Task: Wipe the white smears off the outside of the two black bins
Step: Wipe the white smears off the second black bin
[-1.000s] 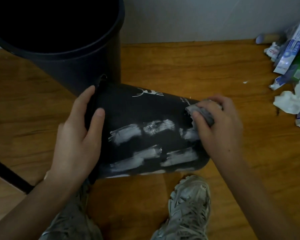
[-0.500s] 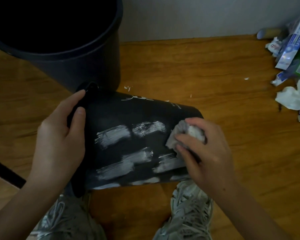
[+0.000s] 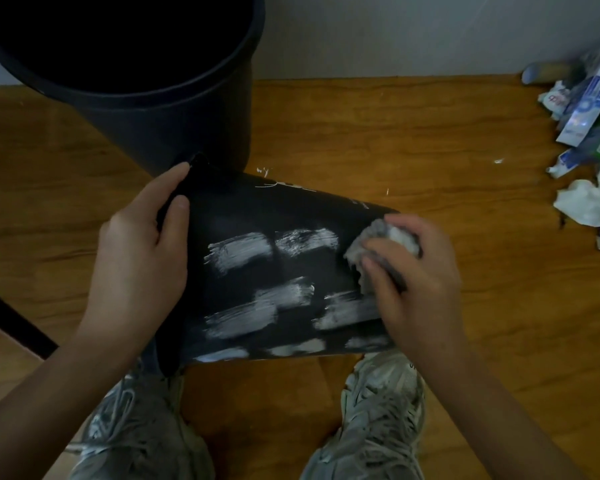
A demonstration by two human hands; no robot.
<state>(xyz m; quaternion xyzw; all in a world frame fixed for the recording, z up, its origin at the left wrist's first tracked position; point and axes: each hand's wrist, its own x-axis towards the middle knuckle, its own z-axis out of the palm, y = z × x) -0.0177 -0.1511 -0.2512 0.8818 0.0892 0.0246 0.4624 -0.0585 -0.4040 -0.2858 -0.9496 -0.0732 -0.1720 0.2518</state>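
Observation:
A small black bin lies on its side on the wooden floor, its wall streaked with several white smears. My left hand grips its rim at the left end, thumb over the edge. My right hand holds a crumpled grey-white wad of tissue and presses it against the bin's wall near the base end, beside the smears. A larger black bin stands upright just behind, at the upper left, touching the lying bin.
A heap of toothpaste boxes, tubes and crumpled white tissue lies at the right edge by the wall. My two grey shoes stand right below the bin. A dark bar crosses the floor at lower left.
My right hand with the tissue has come down from the bin's far top edge onto the smeared wall. The bin has rolled slightly, its printed logo turning toward the far side.

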